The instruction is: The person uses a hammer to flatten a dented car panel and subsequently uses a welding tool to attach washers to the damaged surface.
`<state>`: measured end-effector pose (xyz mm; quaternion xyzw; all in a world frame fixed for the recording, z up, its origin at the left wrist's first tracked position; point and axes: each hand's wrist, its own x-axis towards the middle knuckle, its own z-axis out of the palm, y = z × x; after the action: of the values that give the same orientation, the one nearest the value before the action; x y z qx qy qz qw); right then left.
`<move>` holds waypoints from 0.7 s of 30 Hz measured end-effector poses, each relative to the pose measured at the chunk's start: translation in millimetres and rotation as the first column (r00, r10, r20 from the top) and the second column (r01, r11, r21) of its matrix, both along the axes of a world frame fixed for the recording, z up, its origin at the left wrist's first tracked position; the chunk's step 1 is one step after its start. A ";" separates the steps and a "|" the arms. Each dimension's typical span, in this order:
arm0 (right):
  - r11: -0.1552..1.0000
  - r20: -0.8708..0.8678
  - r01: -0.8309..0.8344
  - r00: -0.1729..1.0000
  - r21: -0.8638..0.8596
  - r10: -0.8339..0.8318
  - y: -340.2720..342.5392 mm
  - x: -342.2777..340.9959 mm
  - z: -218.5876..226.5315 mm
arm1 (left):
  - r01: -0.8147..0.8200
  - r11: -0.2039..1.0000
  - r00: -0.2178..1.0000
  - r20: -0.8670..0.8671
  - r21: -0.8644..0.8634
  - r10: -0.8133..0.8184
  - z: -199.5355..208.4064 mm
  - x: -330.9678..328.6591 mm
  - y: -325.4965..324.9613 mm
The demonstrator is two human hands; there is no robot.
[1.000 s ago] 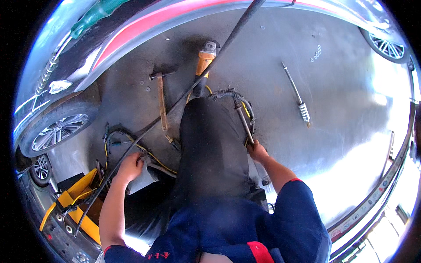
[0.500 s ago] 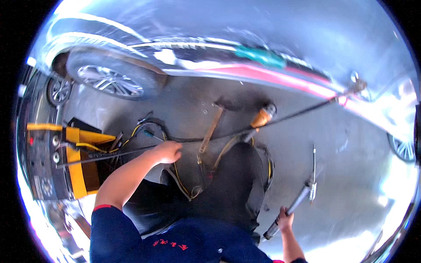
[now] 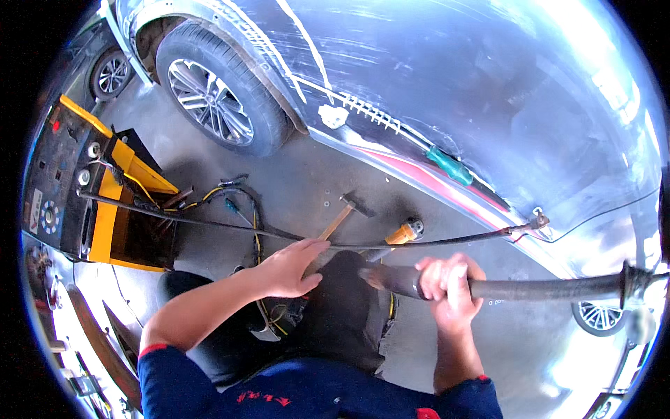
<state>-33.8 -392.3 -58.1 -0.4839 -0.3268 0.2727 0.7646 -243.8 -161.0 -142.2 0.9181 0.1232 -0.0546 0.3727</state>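
My right hand (image 3: 450, 286) is closed around the grip of a slide hammer (image 3: 544, 289), a long dark metal bar with a flange near its far right end. The bar lies nearly level in front of me, and its grip end reaches over my knee. Fingers stretched, my left hand (image 3: 289, 269) holds nothing. Its fingertips are at a black cable (image 3: 237, 227); whether they touch it I cannot tell. That cable runs from a yellow and black machine (image 3: 105, 223) to a metal clamp (image 3: 537, 220) at the car's sill.
A dark car (image 3: 447, 77) with sanded patches stands ahead, its wheel (image 3: 213, 101) at left. A green-handled screwdriver (image 3: 450, 165) rests along its sill. On the floor lie a wooden-handled hammer (image 3: 338, 220) and an orange grinder (image 3: 403, 233). Yellow and black hoses (image 3: 255, 216) loop near my legs.
My right hand has risen from low at the right, bringing the slide hammer up and level before me. My left hand has shifted slightly right and its fingers have straightened. The view has turned.
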 end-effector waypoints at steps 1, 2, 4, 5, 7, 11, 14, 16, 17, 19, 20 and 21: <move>0.993 -0.035 -0.077 0.996 0.087 0.081 18.2 -3.9 3.2 | -0.038 0.999 0.998 -0.042 0.022 0.039 6.3 -13.0 -1.3; 0.975 -0.064 -0.147 0.985 0.169 0.159 35.2 -10.2 0.7 | -0.045 0.999 0.998 -0.041 0.014 0.045 11.7 -25.4 -4.4; 0.918 -0.170 -0.261 0.932 0.298 0.320 69.3 -33.7 -5.8 | -0.177 0.977 0.983 -0.015 0.120 0.180 30.2 -52.6 -11.4; 0.906 -0.240 -0.300 0.895 0.298 0.375 83.7 -51.2 -11.6 | -0.193 0.964 0.975 -0.078 0.184 0.210 30.4 -75.4 -15.0; 0.872 -0.361 -0.376 0.802 0.315 0.476 108.4 -78.7 -18.1 | -0.268 0.960 0.907 -0.316 0.076 0.279 48.3 -100.6 -15.8; 0.828 -0.542 -0.513 0.639 0.229 0.546 127.0 -119.7 -30.0 | -0.518 0.842 0.744 -0.564 -0.148 0.359 45.3 -161.0 -40.0; 0.764 -0.705 -0.610 0.448 0.208 0.549 132.5 -151.0 -37.8 | -0.677 0.675 0.704 -0.526 -0.294 0.478 28.1 -224.1 -78.1; 0.765 -0.728 -0.608 0.425 0.211 0.538 136.3 -161.1 -48.7 | -0.751 0.594 0.630 -0.584 -0.289 0.512 24.5 -232.9 -91.9; 0.767 -0.759 -0.615 0.407 0.184 0.508 139.1 -164.6 -52.4 | -0.765 0.568 0.620 -0.586 -0.305 0.521 18.2 -237.4 -96.6; 0.772 -0.794 -0.617 0.389 0.153 0.468 140.3 -169.4 -60.6 | -0.776 0.542 0.611 -0.596 -0.321 0.522 8.0 -245.7 -101.8; 0.781 -0.781 -0.605 0.410 0.155 0.471 141.6 -170.0 -64.3 | -0.785 0.524 0.603 -0.602 -0.331 0.523 9.2 -244.1 -101.6; 0.791 -0.768 -0.591 0.431 0.157 0.474 141.9 -170.6 -69.2 | -0.793 0.506 0.595 -0.609 -0.340 0.524 10.5 -243.0 -101.5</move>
<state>-204.4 -250.4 -127.3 -0.2396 -0.0811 0.7018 0.6659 -486.8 -262.6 -131.7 0.5964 0.5289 -0.1394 0.5875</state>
